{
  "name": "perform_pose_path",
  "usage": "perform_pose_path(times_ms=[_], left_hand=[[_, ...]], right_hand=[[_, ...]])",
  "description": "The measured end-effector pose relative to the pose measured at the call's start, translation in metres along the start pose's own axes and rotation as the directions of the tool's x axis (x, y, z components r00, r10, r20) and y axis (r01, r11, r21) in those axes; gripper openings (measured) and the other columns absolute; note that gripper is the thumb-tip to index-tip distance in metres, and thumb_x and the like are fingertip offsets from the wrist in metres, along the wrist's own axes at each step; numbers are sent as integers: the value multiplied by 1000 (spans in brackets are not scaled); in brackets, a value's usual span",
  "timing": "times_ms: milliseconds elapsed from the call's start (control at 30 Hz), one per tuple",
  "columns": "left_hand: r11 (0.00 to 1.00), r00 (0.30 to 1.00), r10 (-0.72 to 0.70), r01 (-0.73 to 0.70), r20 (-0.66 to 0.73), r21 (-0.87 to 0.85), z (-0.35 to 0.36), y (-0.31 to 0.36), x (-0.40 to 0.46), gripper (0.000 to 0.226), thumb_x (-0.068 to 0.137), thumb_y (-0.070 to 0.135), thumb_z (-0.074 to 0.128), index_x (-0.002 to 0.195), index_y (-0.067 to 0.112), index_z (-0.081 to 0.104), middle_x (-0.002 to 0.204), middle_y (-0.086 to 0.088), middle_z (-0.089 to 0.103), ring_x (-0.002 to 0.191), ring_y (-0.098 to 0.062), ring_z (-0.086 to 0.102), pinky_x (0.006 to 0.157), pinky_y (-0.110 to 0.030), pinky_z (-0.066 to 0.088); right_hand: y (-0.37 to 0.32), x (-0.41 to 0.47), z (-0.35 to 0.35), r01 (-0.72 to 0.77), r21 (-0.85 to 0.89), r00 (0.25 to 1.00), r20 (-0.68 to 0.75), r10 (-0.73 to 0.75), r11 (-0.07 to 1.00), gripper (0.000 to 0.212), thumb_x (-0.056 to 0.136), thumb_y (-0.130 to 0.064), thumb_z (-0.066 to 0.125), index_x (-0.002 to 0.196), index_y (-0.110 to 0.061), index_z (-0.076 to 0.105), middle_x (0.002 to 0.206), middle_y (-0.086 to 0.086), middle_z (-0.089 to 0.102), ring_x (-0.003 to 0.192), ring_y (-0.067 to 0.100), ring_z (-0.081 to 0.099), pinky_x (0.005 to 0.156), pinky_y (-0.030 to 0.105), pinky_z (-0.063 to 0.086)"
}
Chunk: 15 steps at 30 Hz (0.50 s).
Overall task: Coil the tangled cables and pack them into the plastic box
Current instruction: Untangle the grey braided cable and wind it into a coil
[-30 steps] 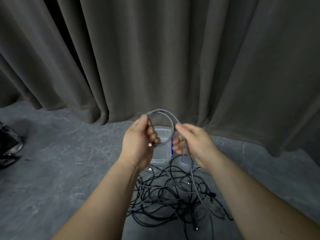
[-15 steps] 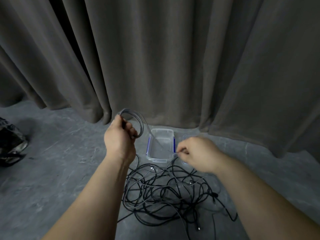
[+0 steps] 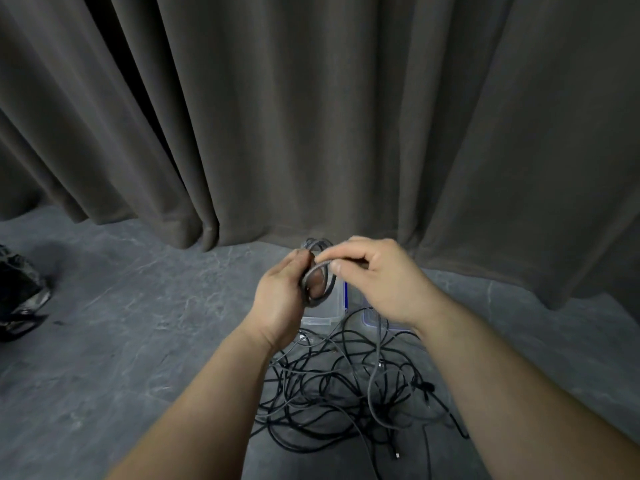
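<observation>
Dark bundle (image 3: 20,296): far left of the plastic box, on the grey floor (image 3: 121,341); crumpled and shiny, cut off by the frame edge; what it is cannot be made out
Curtain (image 3: 311,116): behind the box, hanging in heavy grey-brown folds down to the floor; its top is out of frame
Left hand (image 3: 282,296): raised in front of the box, hiding the box's left part; fingers curled round the coiled grey cable (image 3: 320,278), gripping the loops; the fingertips are mostly hidden inside the coil
Coiled grey cable: a few braided loops held upright between the two hands, above the box; the loop count is blurred
Plastic box (image 3: 322,313): clear, on the floor just before the curtain; only a near wall and a blue clip (image 3: 345,294) on its right side show; whether anything lies inside cannot be told
Right hand (image 3: 379,278): right of the coil, over the box's right side; thumb and forefinger pinch the grey strand at the coil's top; the other fingers curl underneath
Lid (image 3: 370,318): just right of the box, mostly hidden under the right wrist; only a clear, blue-edged corner shows
Tangled cables (image 3: 346,393): on the floor in front of the box, between the forearms; black and grey strands overlap, single cables hard to separate; a grey strand runs up from the heap towards the right hand
</observation>
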<state>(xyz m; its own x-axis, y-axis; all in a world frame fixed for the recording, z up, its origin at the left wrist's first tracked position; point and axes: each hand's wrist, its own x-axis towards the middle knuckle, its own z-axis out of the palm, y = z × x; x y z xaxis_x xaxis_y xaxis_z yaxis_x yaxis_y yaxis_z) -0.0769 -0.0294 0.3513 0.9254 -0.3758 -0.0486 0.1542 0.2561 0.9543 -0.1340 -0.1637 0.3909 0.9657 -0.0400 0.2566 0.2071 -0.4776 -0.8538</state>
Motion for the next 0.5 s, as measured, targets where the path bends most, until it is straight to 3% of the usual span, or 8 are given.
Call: perform_pose_path(times_ms=[133, 233, 367, 500], left_hand=[[994, 992, -60, 69, 109, -86, 11, 4, -4, 32, 102, 23, 33, 73, 12, 42, 56, 2, 28, 52, -11, 21, 53, -27, 16], [989, 986, -74, 93, 152, -116, 14, 4, -5, 40, 95, 44, 43, 69, 13, 45, 55, 3, 26, 50, -10, 19, 59, -32, 11], [995, 980, -36, 54, 197, -85, 19, 4, -8, 37, 92, 43, 50, 69, 16, 41, 52, 7, 26, 48, -9, 17, 60, -35, 10], [997, 990, -24, 34, 138, -71, 20, 7, -7, 36, 100, 31, 40, 67, 16, 38, 48, 7, 30, 44, -9, 23, 54, -28, 23]], right_hand=[[7, 2, 2, -40, 234, 970, -224, 94, 971, 19, 80, -5, 73, 77, -22, 69, 74, -7, 67, 68, 2, 61, 71, 18, 49], [16, 4, 2, -98, 265, 920, -344, 188, 959, 16, 74, -16, 81, 75, -19, 65, 70, -5, 64, 65, 7, 57, 66, 22, 48], [24, 4, 3, -97, 353, 934, -292, 208, 931, 18, 82, -13, 73, 90, -28, 69, 90, -6, 72, 89, 8, 68, 85, 24, 52], [32, 4, 6, -104, 332, 955, -231, 188, 937, 21, 95, -17, 57, 102, -33, 69, 95, -5, 72, 83, 12, 71, 83, 26, 53]])
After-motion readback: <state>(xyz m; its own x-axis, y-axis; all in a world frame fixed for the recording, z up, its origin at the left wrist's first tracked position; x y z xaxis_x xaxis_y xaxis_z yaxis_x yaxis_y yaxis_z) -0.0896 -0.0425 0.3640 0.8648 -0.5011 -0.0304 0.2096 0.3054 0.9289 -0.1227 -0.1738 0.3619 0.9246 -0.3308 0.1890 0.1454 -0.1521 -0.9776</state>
